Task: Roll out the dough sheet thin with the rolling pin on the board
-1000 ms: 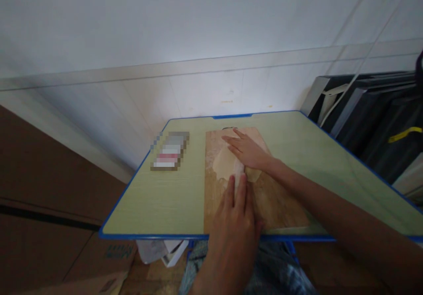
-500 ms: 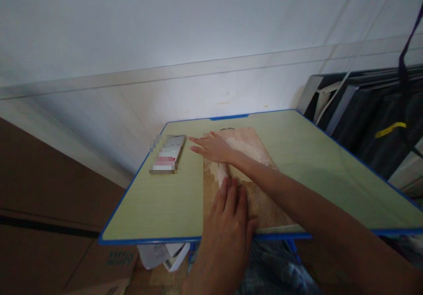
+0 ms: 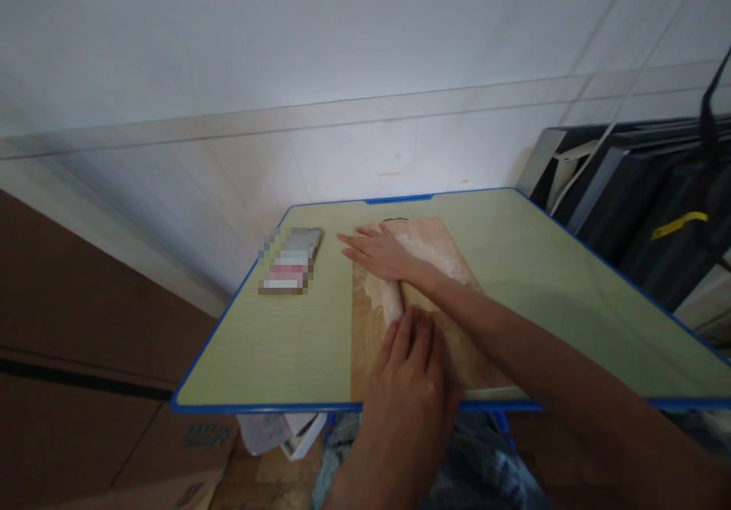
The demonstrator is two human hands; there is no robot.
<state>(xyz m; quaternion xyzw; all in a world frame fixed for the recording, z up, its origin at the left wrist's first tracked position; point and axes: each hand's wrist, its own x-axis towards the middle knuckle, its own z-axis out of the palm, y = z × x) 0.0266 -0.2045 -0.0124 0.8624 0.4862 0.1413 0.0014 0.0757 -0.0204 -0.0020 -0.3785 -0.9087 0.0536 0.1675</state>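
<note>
While carton lettering (image 3: 206, 435) blurs, left hand (image 3: 410, 388) and right hand (image 3: 384, 256) lie unclenched over rolling-pin (image 3: 392, 301)

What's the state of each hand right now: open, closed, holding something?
Left hand: open, fingers laid over the near part of the rolling pin.
Right hand: open, fingers outstretched, lying across the pin's far part.

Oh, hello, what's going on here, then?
Someone sits at a table with both hands palm down over a pale rolling pin, which lies on a thin sheet of dough. The left hand is on the near end; the right hand, fingers spread, covers the far end. Beneath is a wooden board with whitish patches. Left of the board lies a flat object, too pixelated to make out.
</note>
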